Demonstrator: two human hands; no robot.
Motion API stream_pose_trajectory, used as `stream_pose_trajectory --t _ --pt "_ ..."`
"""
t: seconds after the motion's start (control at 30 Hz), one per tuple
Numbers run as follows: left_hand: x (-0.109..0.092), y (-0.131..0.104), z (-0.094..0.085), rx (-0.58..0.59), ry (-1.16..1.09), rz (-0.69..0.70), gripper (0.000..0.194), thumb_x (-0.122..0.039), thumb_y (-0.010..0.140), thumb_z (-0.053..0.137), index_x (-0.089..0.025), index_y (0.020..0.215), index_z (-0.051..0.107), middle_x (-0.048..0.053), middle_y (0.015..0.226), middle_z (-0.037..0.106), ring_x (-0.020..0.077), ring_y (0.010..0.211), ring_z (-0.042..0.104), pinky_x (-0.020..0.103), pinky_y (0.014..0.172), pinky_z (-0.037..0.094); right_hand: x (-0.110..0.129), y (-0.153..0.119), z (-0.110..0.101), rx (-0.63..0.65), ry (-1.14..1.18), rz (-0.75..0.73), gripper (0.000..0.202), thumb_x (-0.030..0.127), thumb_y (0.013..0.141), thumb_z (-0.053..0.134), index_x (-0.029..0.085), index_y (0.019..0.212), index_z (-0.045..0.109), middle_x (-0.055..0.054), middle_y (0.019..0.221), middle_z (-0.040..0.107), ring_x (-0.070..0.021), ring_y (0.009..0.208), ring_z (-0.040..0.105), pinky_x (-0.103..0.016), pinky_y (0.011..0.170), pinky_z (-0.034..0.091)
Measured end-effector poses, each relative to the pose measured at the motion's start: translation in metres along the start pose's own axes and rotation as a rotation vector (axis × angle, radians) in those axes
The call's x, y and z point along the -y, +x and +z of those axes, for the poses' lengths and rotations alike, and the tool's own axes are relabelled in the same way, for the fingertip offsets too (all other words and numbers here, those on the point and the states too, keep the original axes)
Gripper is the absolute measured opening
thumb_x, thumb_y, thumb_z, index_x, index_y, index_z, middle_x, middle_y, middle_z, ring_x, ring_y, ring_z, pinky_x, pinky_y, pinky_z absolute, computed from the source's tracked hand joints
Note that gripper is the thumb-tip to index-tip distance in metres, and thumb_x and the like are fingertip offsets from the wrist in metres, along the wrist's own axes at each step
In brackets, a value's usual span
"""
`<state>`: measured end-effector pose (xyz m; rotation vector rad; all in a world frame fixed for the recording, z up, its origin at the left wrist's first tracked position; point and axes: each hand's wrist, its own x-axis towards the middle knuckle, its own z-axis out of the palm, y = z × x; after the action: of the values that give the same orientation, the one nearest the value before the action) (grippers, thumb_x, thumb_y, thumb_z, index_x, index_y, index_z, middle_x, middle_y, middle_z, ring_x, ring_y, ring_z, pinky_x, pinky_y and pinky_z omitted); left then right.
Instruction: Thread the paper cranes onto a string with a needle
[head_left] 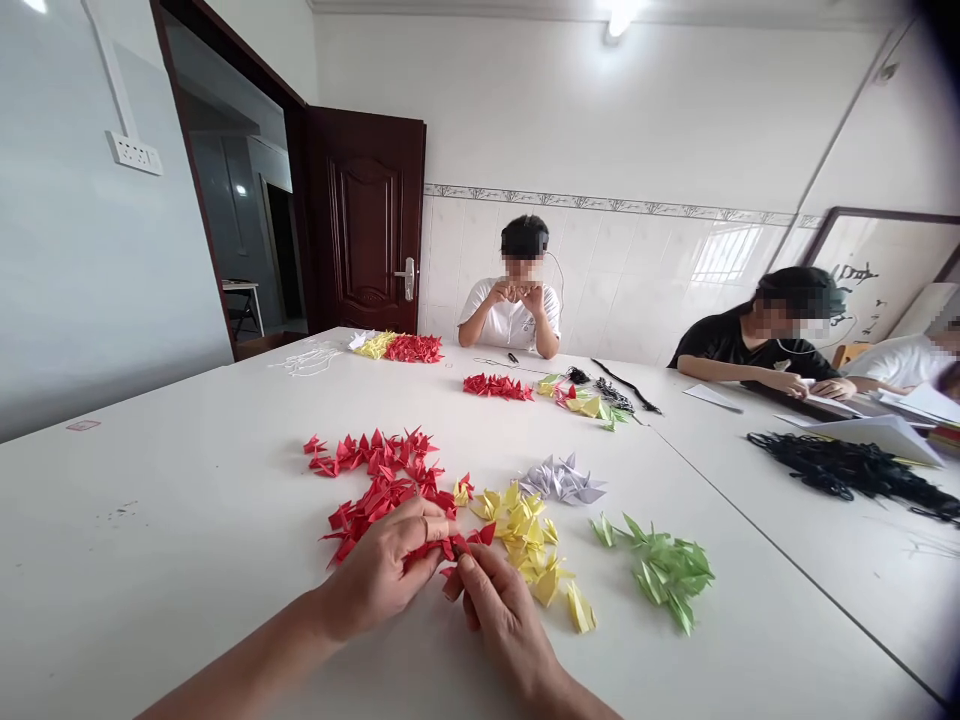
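Observation:
Red folded paper cranes [382, 500] lie in a pile on the white table, beyond and left of my hands. My left hand [394, 565] and my right hand [499, 600] meet at the near edge of this pile, fingers closed on a small red paper crane [454, 546] between them. Just right of the fingers are yellow cranes [525, 530]. A group of pale lilac cranes [562, 480] sits behind the yellow ones, and green cranes [671, 570] lie farther right. My fingertips partly hide the held crane.
Across the white table [187, 520] a person [510, 315] sits by more red cranes [497, 387]. At the right, a person in black [739, 340] handles paper. Black cord [855, 470] lies in a tangle there. White strings [309, 358] are at the far left.

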<state>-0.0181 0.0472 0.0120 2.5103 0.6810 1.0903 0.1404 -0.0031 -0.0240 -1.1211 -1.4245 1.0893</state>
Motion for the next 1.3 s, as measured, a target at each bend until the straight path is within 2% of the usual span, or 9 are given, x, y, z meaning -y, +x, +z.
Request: stream_pose_trajectory --t 0.13,0.3,0.47,0.7,0.8,1.03,1.3 --pt "0.002 -0.002 0.001 -0.007 0.027 0.039 0.032 -0.002 0.081 0.045 -0.021 0.103 0.057 0.004 0.093 0.056 0.0108 0.084 0.058 0.021 0.072 0.05 0.003 0.0 0.0 0.002 0.081 0.037 0.04 0.054 0.084 0.043 0.016 0.074 0.053 0.0 0.069 0.054 -0.0087 0.052 0.038 -0.022 0.051 0.032" --pt "0.001 -0.001 0.002 0.001 0.058 0.066 0.032 -0.003 0.082 0.044 -0.021 0.105 0.057 0.005 0.094 0.057 0.0135 0.089 0.057 0.026 0.076 0.051 0.015 -0.003 0.001 0.004 0.222 0.184 0.039 0.054 0.081 0.049 0.017 0.07 0.052 0.002 0.065 0.051 -0.0071 0.049 0.034 -0.02 0.044 0.024" --pt "0.001 0.0 0.002 0.003 0.057 0.081 0.03 -0.004 0.083 0.043 -0.019 0.104 0.057 0.006 0.093 0.056 0.0134 0.086 0.057 0.026 0.072 0.052 0.02 -0.003 0.001 0.007 0.337 0.281 0.036 0.052 0.077 0.055 0.017 0.067 0.05 0.004 0.059 0.047 -0.0062 0.046 0.031 -0.019 0.041 0.021" --pt "0.004 0.001 0.002 0.022 0.101 0.117 0.031 -0.003 0.083 0.042 -0.019 0.106 0.056 0.006 0.095 0.056 0.0131 0.087 0.057 0.025 0.074 0.052 0.017 0.0 -0.005 0.044 0.367 0.332 0.033 0.047 0.077 0.057 0.017 0.068 0.049 0.003 0.065 0.053 -0.0039 0.043 0.032 -0.018 0.039 0.02" --pt "0.003 0.001 0.002 0.026 0.106 0.122 0.03 -0.004 0.083 0.042 -0.019 0.106 0.056 0.005 0.094 0.056 0.0122 0.084 0.057 0.024 0.071 0.051 0.017 0.0 -0.006 0.046 0.361 0.346 0.035 0.048 0.077 0.058 0.017 0.065 0.049 0.003 0.063 0.052 -0.0037 0.043 0.032 -0.018 0.039 0.021" --pt "0.005 0.001 0.003 0.052 0.116 0.121 0.03 -0.004 0.085 0.042 -0.02 0.107 0.056 0.005 0.095 0.056 0.0133 0.089 0.056 0.027 0.077 0.051 0.014 0.001 -0.007 0.06 0.37 0.348 0.038 0.05 0.076 0.058 0.017 0.062 0.049 0.004 0.061 0.05 -0.0036 0.041 0.031 -0.018 0.038 0.019" --pt "0.002 0.002 0.003 0.03 0.102 0.112 0.028 -0.006 0.085 0.041 -0.019 0.103 0.058 0.005 0.091 0.057 0.0137 0.088 0.057 0.027 0.076 0.051 0.012 0.001 -0.008 0.061 0.379 0.355 0.038 0.051 0.076 0.059 0.017 0.062 0.05 0.004 0.059 0.05 -0.0037 0.041 0.029 -0.018 0.038 0.017"
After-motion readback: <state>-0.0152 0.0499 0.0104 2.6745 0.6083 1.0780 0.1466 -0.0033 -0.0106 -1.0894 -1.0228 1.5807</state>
